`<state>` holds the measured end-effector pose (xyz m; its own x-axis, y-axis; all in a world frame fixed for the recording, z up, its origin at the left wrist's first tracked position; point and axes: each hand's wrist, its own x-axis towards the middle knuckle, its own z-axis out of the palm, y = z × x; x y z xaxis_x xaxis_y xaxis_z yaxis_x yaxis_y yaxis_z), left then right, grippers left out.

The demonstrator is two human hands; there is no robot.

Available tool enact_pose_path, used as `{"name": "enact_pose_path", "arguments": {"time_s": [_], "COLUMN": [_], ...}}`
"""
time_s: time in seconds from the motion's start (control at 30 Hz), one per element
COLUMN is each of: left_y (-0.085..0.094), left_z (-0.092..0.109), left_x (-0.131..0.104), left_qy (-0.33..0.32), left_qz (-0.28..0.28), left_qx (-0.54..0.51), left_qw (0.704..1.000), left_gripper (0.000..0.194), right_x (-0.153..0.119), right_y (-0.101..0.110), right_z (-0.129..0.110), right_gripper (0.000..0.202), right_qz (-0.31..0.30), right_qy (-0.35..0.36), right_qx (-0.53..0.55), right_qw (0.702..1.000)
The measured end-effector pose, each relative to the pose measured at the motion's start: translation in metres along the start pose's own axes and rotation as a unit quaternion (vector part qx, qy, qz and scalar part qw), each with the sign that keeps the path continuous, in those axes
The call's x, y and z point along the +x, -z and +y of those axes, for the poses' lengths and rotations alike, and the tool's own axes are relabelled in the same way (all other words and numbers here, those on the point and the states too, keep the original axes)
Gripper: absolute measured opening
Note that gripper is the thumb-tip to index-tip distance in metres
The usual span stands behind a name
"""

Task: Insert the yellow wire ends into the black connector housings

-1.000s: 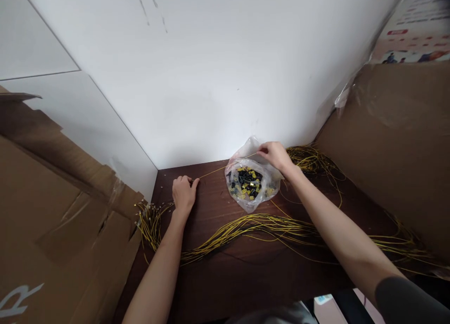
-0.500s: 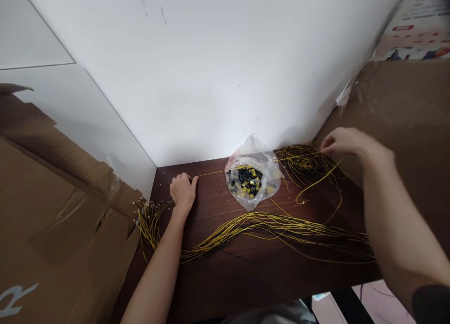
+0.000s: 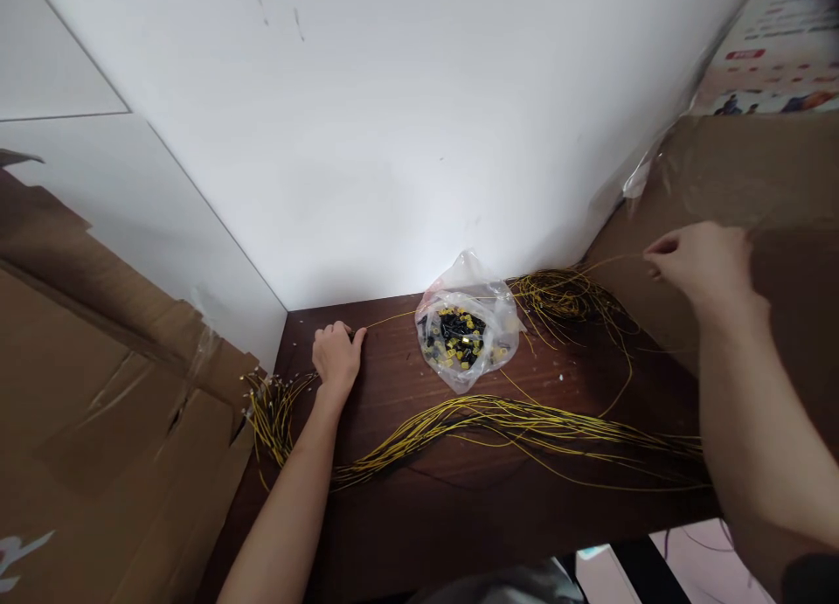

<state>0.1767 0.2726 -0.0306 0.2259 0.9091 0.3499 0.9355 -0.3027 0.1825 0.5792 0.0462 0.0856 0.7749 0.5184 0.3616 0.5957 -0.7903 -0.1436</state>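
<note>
My left hand (image 3: 337, 352) is closed in a pinch at the left of the dark tabletop, gripping a thin yellow wire (image 3: 391, 318). From there the wire runs right, passing over a clear plastic bag (image 3: 502, 324) that holds small yellow and black connector pieces (image 3: 462, 335). Raised at the right, my right hand (image 3: 701, 259) has its fingers pinched together on the wire's far stretch. Behind the bag's right side lies a tangled coil of yellow and black wires (image 3: 564, 295).
A long bundle of yellow and black wires (image 3: 485, 409) crosses the front of the brown table (image 3: 472, 517), its tipped ends (image 3: 266, 403) bunched at the left. Cardboard (image 3: 118, 429) stands at the left, with a brown box (image 3: 780, 167) at the right. A white wall (image 3: 393, 149) rises behind.
My right hand has moved right and slightly up, drawing the wire farther out. A looser yellow length below it has left its spot on the table. My left hand stays in place.
</note>
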Motion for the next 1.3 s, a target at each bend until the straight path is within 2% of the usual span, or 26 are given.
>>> {"name": "enact_pose_path", "arguments": {"time_s": [0.03,0.07,0.1,0.2,0.3,0.43,0.5,0.6,0.83,0.97,1.07,1.3], "left_y": [0.001,0.001,0.001,0.001,0.001,0.001,0.001,0.001,0.002,0.002,0.001,0.003], "left_z": [0.0,0.001,0.001,0.001,0.0,-0.001,-0.001,-0.001,-0.001,-0.001,-0.001,-0.001], "left_x": [0.0,0.0,0.0,-0.001,-0.001,-0.001,-0.001,0.0,-0.001,-0.001,0.0,-0.002], "left_qy": [-0.002,-0.006,-0.009,-0.009,0.006,0.011,0.007,0.006,0.007,0.002,-0.003,-0.009], "left_qz": [0.003,0.005,0.007,0.013,0.019,0.019,0.02,0.024,0.017,0.015,0.019,0.021], "left_qx": [0.003,0.006,0.008,0.013,0.012,0.008,0.009,0.007,0.003,0.0,0.0,0.007], "left_qw": [1.0,1.0,1.0,1.0,1.0,1.0,1.0,1.0,1.0,1.0,1.0,1.0], "left_gripper": [0.031,0.031,0.032,0.032,0.034,0.038,0.038,0.038,0.037,0.036,0.036,0.037], "right_x": [-0.001,-0.003,-0.006,-0.019,-0.032,-0.043,-0.046,-0.047,-0.048,-0.05,-0.051,-0.058], "right_y": [-0.006,-0.011,-0.015,-0.025,-0.039,-0.067,-0.079,-0.088,-0.082,-0.087,-0.093,-0.089], "right_z": [-0.003,-0.007,-0.013,-0.039,-0.07,-0.105,-0.117,-0.127,-0.137,-0.142,-0.149,-0.157], "right_gripper": [0.021,0.026,0.032,0.031,0.024,0.026,0.03,0.03,0.029,0.038,0.039,0.031], "right_qz": [-0.064,-0.101,-0.108,-0.058,-0.066,-0.111,-0.119,-0.126,-0.136,-0.114,-0.122,-0.154], "right_qy": [-0.014,-0.01,0.007,0.114,0.187,0.319,0.343,0.357,0.374,0.35,0.333,0.293], "right_qx": [0.007,0.008,0.004,0.054,0.149,0.178,0.171,0.125,0.029,0.084,0.145,0.092], "right_qw": [0.998,0.995,0.994,0.99,0.969,0.924,0.916,0.917,0.917,0.926,0.924,0.939]}}
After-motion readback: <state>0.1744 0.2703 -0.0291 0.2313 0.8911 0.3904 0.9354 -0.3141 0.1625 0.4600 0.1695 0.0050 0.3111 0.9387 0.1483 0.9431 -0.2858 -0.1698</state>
